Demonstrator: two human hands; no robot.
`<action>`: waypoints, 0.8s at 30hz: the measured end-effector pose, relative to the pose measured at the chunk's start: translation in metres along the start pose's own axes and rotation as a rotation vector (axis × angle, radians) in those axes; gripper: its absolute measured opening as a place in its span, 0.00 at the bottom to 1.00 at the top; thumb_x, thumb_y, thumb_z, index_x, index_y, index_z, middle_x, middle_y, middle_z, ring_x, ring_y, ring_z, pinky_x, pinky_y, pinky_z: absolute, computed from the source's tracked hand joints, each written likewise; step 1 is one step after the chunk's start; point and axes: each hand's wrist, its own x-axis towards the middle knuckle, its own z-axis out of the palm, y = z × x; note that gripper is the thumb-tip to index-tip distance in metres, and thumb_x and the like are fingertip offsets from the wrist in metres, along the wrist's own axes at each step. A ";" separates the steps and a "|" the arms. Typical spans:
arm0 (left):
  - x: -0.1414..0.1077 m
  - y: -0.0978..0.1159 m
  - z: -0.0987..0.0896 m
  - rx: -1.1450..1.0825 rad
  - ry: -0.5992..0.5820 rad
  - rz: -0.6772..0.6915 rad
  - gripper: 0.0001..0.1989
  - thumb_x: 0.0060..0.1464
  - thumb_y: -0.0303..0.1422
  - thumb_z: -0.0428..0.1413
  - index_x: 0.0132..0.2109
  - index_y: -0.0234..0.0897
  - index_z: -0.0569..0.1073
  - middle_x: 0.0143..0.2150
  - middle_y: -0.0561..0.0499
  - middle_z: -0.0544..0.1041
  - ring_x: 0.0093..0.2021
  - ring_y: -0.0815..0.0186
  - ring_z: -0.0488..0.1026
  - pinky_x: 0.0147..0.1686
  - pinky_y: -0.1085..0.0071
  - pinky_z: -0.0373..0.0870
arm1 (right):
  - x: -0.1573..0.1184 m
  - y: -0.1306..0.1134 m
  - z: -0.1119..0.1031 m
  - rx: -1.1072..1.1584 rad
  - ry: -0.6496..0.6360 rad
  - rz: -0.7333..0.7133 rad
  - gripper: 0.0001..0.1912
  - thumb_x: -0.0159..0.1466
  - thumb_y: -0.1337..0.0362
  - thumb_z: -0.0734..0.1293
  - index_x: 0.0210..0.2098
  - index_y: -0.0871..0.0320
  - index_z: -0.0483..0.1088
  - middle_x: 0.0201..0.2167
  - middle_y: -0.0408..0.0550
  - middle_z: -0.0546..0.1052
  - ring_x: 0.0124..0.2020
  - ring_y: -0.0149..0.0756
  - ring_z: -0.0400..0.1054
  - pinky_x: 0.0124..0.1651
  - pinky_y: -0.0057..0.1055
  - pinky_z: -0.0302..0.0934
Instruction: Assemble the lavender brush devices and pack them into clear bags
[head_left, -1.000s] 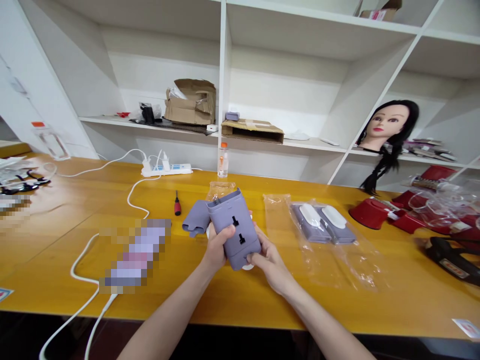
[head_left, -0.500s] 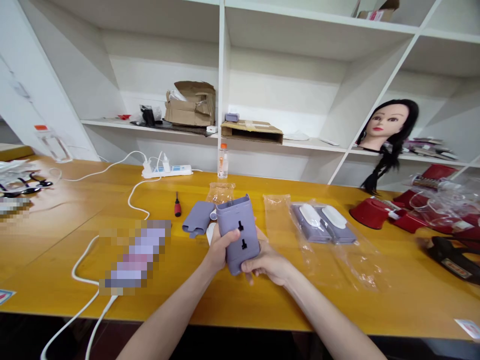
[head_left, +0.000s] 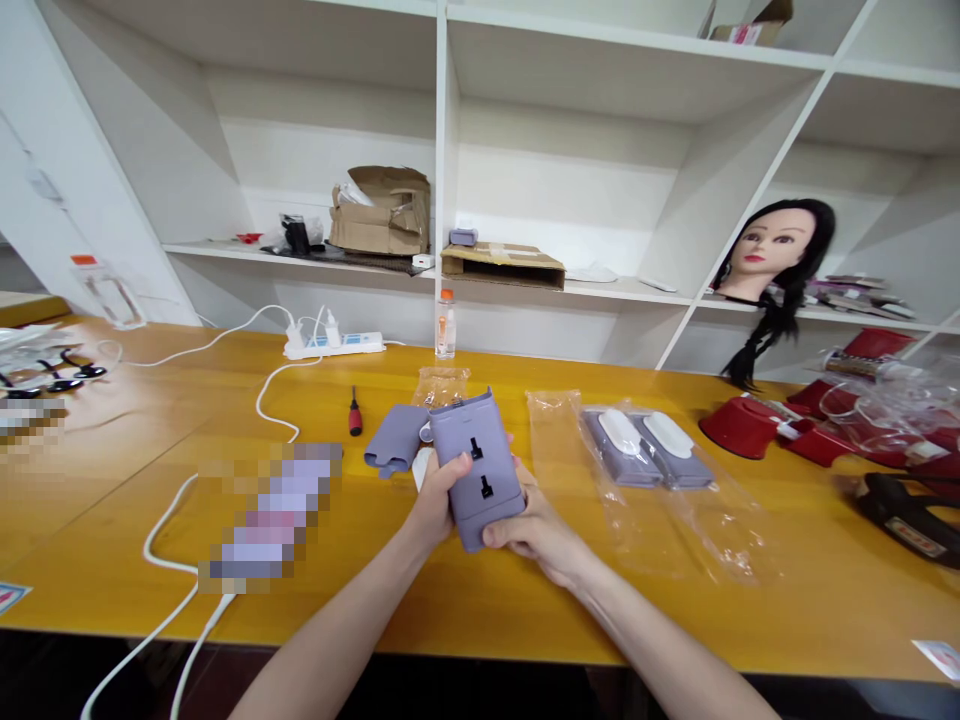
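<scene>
A purple plastic housing [head_left: 480, 465] with two black keyhole-shaped slots is held up over the table between both hands. My left hand [head_left: 437, 497] grips its left side, thumb on the front face. Around its lower right is my right hand [head_left: 536, 525], thumb pressed near the bottom corner; the fingers behind are mostly hidden. Just behind and left lies another purple plastic piece [head_left: 394, 438], with a white part [head_left: 424, 468] partly covered by the housing and my left hand. To the right, two purple units with white oval tops [head_left: 626, 445] lie in clear plastic bags.
A red-handled screwdriver [head_left: 355, 412] lies left of the purple pieces. White cables run from a power strip [head_left: 337, 345] to a blurred-out device [head_left: 274, 515]. Red parts [head_left: 742, 425] and a black tape-like object [head_left: 911, 520] are at right. A bottle [head_left: 445, 325] stands behind.
The housing has turned slightly in my hands, its lower end swinging right and its front face showing more squarely. Both hands keep their hold.
</scene>
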 end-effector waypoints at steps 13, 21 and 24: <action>0.007 0.007 -0.013 -0.129 -0.334 -0.148 0.32 0.40 0.44 0.59 0.53 0.39 0.66 0.49 0.43 0.73 0.45 0.50 0.72 0.41 0.55 0.69 | 0.006 0.002 0.004 0.149 -0.093 0.111 0.13 0.39 0.69 0.72 0.20 0.61 0.63 0.11 0.35 0.62 0.11 0.17 0.44 0.13 0.21 0.28; 0.000 -0.001 -0.011 -0.099 -0.272 -0.058 0.24 0.41 0.42 0.54 0.45 0.32 0.71 0.39 0.42 0.76 0.39 0.54 0.73 0.39 0.57 0.69 | -0.002 -0.001 0.016 0.172 -0.010 0.088 0.11 0.39 0.73 0.70 0.17 0.61 0.62 0.11 0.35 0.62 0.10 0.15 0.44 0.12 0.20 0.29; -0.001 -0.002 -0.008 -0.128 -0.342 -0.092 0.24 0.42 0.43 0.54 0.44 0.30 0.72 0.37 0.42 0.76 0.38 0.56 0.72 0.41 0.59 0.68 | -0.004 -0.001 0.015 0.150 -0.017 0.090 0.10 0.39 0.72 0.70 0.19 0.61 0.63 0.11 0.34 0.63 0.10 0.16 0.44 0.12 0.20 0.29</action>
